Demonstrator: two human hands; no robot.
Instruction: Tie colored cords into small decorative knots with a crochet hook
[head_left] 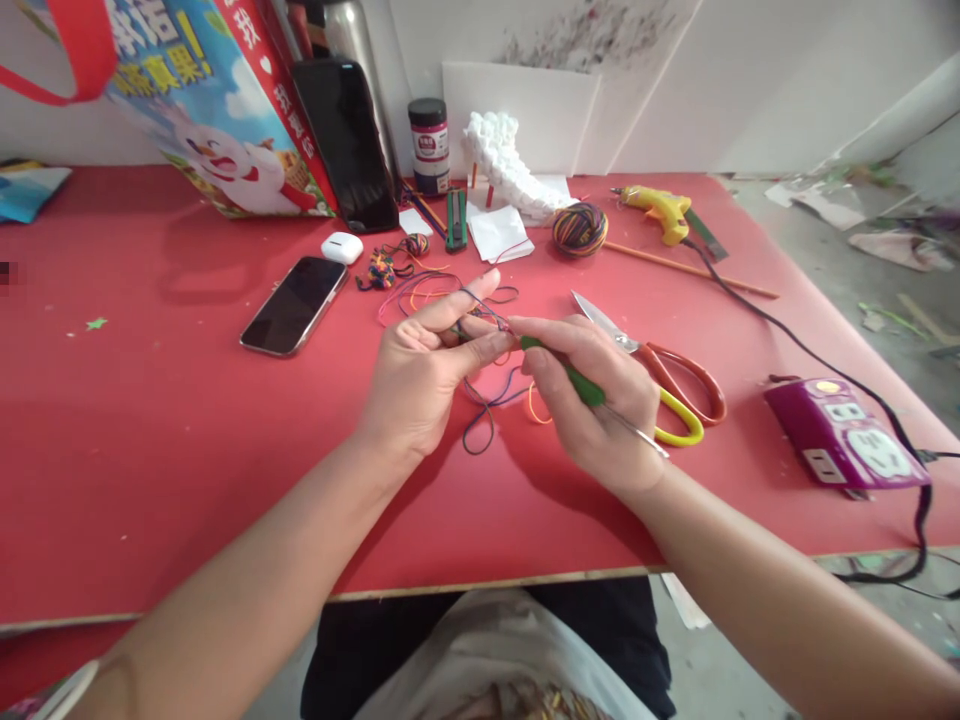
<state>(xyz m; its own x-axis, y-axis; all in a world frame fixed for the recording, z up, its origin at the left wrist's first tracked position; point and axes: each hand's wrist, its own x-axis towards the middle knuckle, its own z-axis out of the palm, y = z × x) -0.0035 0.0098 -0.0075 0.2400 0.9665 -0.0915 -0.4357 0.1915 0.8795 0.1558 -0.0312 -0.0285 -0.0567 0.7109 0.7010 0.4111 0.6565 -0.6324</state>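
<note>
My right hand (600, 400) grips a crochet hook (574, 378) with a green handle; its metal shaft sticks out past the heel of the hand. Thumb and fingers of my left hand (427, 370) pinch multicoloured yarn (486, 312), with a strand running over the raised index finger. Both hands meet above the table, and the hook's tip is hidden at the fingertips. Loose yarn loops (487, 425) lie below and behind the hands. Scissors (637, 350) with red and yellow handles rest beside my right hand.
On the red table (187, 480) are a phone (295, 305), a white earbud case (342, 248), a yarn ball (580, 230), a yellow glue gun (660, 208) and a purple box (844, 435) with a black cable. A gift bag (225, 120) and a jar (430, 148) stand behind.
</note>
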